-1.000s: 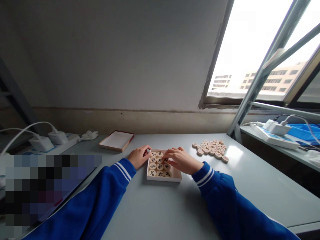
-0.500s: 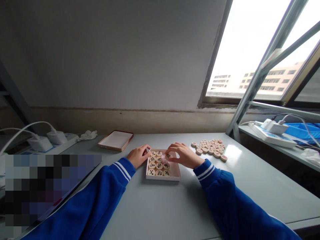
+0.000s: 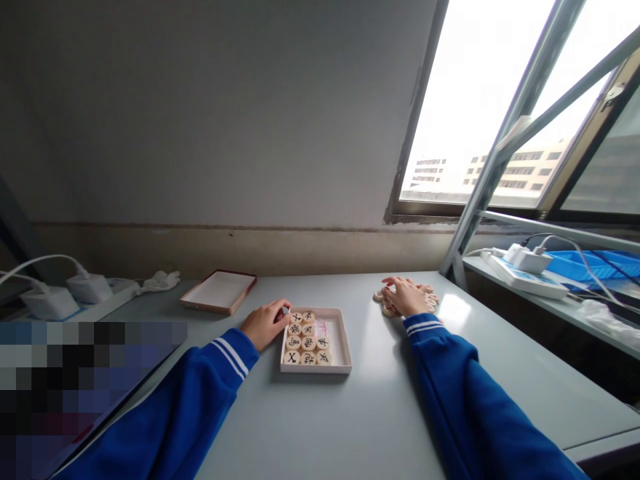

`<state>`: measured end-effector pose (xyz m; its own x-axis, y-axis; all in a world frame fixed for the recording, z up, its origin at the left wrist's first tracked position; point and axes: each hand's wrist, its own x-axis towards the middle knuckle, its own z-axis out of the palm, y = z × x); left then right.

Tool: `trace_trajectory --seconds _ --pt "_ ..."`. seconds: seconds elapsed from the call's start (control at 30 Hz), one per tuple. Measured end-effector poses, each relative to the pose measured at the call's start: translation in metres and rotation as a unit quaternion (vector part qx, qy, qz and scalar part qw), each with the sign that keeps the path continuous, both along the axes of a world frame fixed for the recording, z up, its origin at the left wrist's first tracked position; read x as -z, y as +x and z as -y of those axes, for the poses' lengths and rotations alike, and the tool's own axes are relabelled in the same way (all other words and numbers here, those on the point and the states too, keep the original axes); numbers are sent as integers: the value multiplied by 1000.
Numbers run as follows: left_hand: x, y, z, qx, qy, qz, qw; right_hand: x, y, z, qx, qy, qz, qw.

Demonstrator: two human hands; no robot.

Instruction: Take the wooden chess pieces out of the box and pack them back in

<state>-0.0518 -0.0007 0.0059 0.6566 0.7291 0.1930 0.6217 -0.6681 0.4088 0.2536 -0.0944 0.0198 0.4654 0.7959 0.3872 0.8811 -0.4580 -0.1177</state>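
Note:
My left hand rests at the left side of a shallow white box, its fingers curled at the rim near the back left corner. Round wooden xiangqi pieces with black characters lie in rows inside, filling the left and middle columns and the front of the third. Over a cluster of loose xiangqi pieces at the right back, my right hand has thumb and fingers bent around a pale piece, which is mostly hidden. The hand also covers much of the cluster.
A box lid lies inside-up behind my left hand. Power strips with plugs and white cables stand at the left and on the right-hand shelf. A metal frame post rises at the desk's back right. The wall stands behind.
My right hand has moved from above the box to the loose pieces at the right, and the piece it held over the box is gone from there. My left hand stays at the box.

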Motion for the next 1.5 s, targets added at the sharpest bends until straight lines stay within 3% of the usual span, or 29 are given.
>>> trace_trajectory --seconds 0.1,0.3,0.5,0.67,0.73,0.8,0.87,0.93,1.0,1.07,1.23,1.5 --pt "-1 0 1 -4 4 -4 1000 2 5 1 -5 -31 14 999" --pt "-1 0 1 -3 8 -3 1000 -4 1 2 12 -13 43 999" --pt "0 0 0 3 1 4 1000 -7 -8 4 38 -74 47 995" --pt "1 0 0 -2 0 7 1000 -9 -13 4 41 -64 66 995" --pt "1 0 0 -2 1 8 1000 -13 -23 4 46 -29 91 994" --pt "0 0 1 0 3 6 1000 -18 -42 4 -14 16 96 995" --pt "-1 0 2 1 5 5 1000 -25 -69 6 -161 4 61 985" --pt "-2 0 2 -1 7 5 1000 -30 -95 11 -320 -101 12 942" --pt "-1 0 2 -4 11 7 1000 -33 -114 17 -396 -180 -10 900" --pt "-1 0 2 -3 11 9 1000 -33 -122 22 -411 -200 -20 889" --pt "0 0 1 4 4 11 1000 -26 -123 22 -390 -157 -19 907" --pt "3 0 -2 4 13 7 1000 -18 -121 17 -409 -147 -38 900"
